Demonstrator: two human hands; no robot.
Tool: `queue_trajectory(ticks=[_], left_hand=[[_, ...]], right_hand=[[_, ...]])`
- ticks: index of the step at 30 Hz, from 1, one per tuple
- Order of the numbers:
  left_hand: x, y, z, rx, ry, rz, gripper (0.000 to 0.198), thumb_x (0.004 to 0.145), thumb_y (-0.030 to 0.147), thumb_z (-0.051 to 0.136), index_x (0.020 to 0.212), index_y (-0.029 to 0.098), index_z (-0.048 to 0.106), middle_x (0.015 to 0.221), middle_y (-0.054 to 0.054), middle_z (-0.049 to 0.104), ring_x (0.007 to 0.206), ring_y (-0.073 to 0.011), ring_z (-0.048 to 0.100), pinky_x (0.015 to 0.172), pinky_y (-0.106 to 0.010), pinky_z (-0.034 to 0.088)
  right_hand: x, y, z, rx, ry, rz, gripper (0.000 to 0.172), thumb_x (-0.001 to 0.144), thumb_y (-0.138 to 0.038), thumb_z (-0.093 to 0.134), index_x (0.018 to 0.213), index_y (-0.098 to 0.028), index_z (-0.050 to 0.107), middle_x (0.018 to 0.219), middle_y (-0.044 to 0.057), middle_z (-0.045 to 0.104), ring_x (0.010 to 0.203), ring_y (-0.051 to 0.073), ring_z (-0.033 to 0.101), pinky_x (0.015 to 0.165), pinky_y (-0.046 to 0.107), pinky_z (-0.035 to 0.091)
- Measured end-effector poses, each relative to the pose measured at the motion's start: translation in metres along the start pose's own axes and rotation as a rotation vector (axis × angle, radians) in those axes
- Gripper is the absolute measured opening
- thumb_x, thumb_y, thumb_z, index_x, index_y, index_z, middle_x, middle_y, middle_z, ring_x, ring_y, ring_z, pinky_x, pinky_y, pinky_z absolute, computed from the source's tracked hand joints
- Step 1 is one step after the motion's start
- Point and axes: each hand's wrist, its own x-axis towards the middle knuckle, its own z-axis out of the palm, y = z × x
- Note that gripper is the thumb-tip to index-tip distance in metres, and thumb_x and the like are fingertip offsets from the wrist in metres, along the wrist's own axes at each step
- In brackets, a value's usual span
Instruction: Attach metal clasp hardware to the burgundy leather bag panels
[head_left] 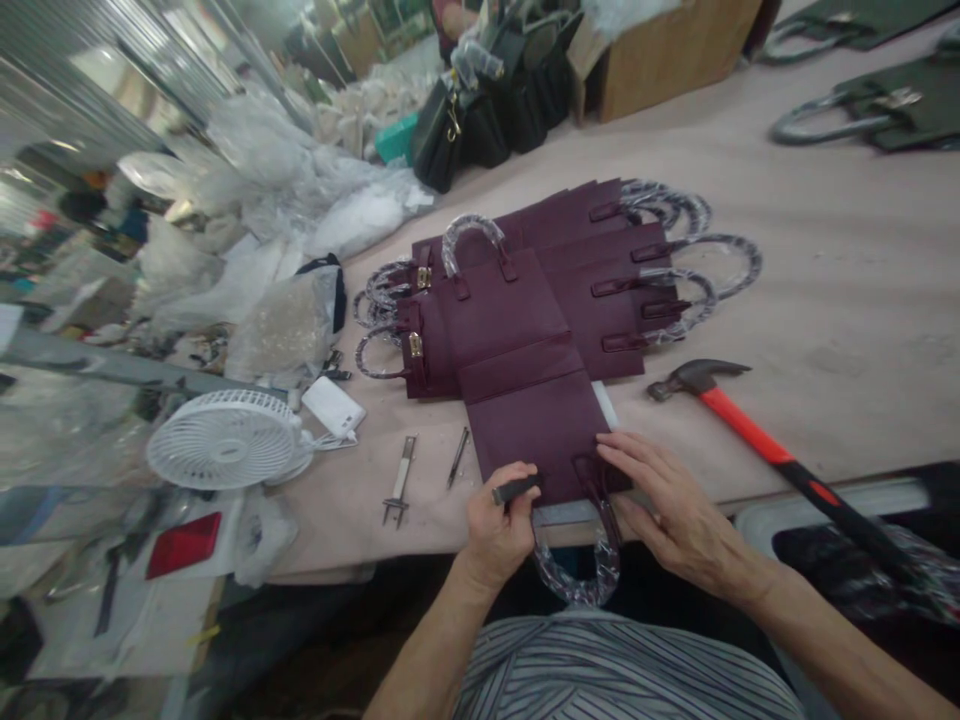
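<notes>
Directly before me a burgundy leather bag piece (532, 420) lies unfolded, its near end at the table edge. A plastic-wrapped handle (551, 580) on that end hangs over the edge toward my striped top. My left hand (501, 525) is closed around a short black stick-like tool (516, 488), held at the piece's near left corner; its tip is hard to make out. Fingers extended, my right hand (675, 515) rests on the near right edge beside the handle tab. Beneath and beyond lie several overlapping burgundy bag pieces (607, 250) with wrapped handles.
To the right lies a claw hammer (757, 435) with a red and black handle. A metal gauge-like tool (401, 480), a thin pen-like tool (457, 458), a white device (334, 407) and a fan (225, 440) are left. Dark bags (480, 120) and a cardboard box (675, 60) stand behind.
</notes>
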Motion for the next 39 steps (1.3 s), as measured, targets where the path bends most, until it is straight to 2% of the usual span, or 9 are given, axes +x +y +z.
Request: queue_trajectory(ticks=[3,6,10,14,18,24,31,34,39], left_hand=[[0.001,0.001,0.0,0.005,-0.009,0.002,0.012,0.092,0.012,0.06,0.103,0.017,0.062,0.095,-0.009,0.077,0.092,-0.0201,0.076,0.086,-0.034,0.064],[0.003,0.001,0.0,0.0,-0.025,0.015,0.011,0.093,0.013,0.058,0.102,0.017,0.062,0.094,-0.009,0.077,0.091,-0.0197,0.076,0.085,-0.033,0.064],[0.006,0.002,0.0,0.029,-0.046,0.02,0.01,0.093,0.013,0.057,0.1,0.017,0.063,0.094,-0.009,0.077,0.09,-0.0197,0.076,0.084,-0.033,0.064],[0.007,0.003,0.002,0.049,-0.066,0.009,0.013,0.093,0.013,0.056,0.101,0.017,0.064,0.093,-0.008,0.076,0.089,-0.0197,0.076,0.081,-0.032,0.064],[0.006,0.003,0.005,0.045,-0.032,0.047,0.013,0.092,0.012,0.056,0.102,0.017,0.063,0.093,-0.008,0.075,0.089,-0.0188,0.075,0.081,-0.031,0.064],[0.002,0.0,0.006,0.049,-0.038,0.03,0.013,0.093,0.014,0.056,0.103,0.018,0.064,0.093,-0.008,0.075,0.088,-0.0192,0.075,0.08,-0.031,0.064],[0.002,-0.001,0.006,0.038,-0.029,0.005,0.014,0.092,0.015,0.056,0.103,0.018,0.064,0.093,-0.008,0.075,0.088,-0.019,0.075,0.079,-0.03,0.064],[0.002,-0.001,0.007,0.037,-0.033,-0.001,0.015,0.092,0.014,0.056,0.104,0.018,0.064,0.092,-0.007,0.075,0.086,-0.0186,0.075,0.078,-0.029,0.063],[0.004,0.001,0.008,0.04,-0.033,0.01,0.016,0.091,0.012,0.056,0.104,0.018,0.062,0.091,-0.007,0.074,0.085,-0.0187,0.074,0.079,-0.029,0.063]], right_hand=[[-0.008,0.009,-0.021,-0.138,0.139,0.086,0.05,0.095,-0.019,0.048,0.145,-0.022,0.046,0.138,0.015,0.057,0.128,0.03,0.055,0.108,0.051,0.047],[-0.019,0.028,-0.042,-0.403,0.205,0.231,0.041,0.096,-0.024,0.045,0.133,-0.01,0.055,0.125,0.021,0.063,0.113,0.036,0.061,0.099,0.053,0.05],[-0.03,0.046,-0.066,-0.717,0.028,0.45,0.039,0.097,-0.031,0.043,0.12,-0.004,0.06,0.111,0.025,0.064,0.097,0.037,0.062,0.086,0.049,0.051],[-0.027,0.049,-0.078,-0.802,-0.185,0.602,0.033,0.101,-0.034,0.039,0.11,-0.011,0.061,0.089,0.017,0.063,0.08,0.031,0.063,0.069,0.04,0.047],[-0.022,0.049,-0.081,-0.672,-0.317,0.717,0.022,0.1,-0.031,0.043,0.099,-0.014,0.057,0.086,0.014,0.064,0.074,0.027,0.065,0.064,0.036,0.041],[-0.028,0.054,-0.077,-0.578,-0.223,0.66,0.024,0.098,-0.029,0.043,0.104,-0.012,0.058,0.092,0.019,0.068,0.078,0.03,0.067,0.069,0.038,0.044],[-0.007,0.043,-0.089,-0.29,-0.264,0.964,0.028,0.092,-0.032,0.052,0.108,-0.011,0.062,0.082,0.014,0.07,0.079,0.03,0.068,0.072,0.036,0.046],[-0.003,0.033,-0.089,-0.011,-0.172,1.117,0.021,0.086,-0.034,0.06,0.093,-0.015,0.064,0.071,0.007,0.065,0.068,0.024,0.064,0.064,0.033,0.046],[-0.01,0.016,-0.075,0.809,0.069,1.286,0.018,0.079,-0.037,0.063,0.075,-0.021,0.056,0.061,0.0,0.052,0.048,0.014,0.049,0.047,0.028,0.042]])
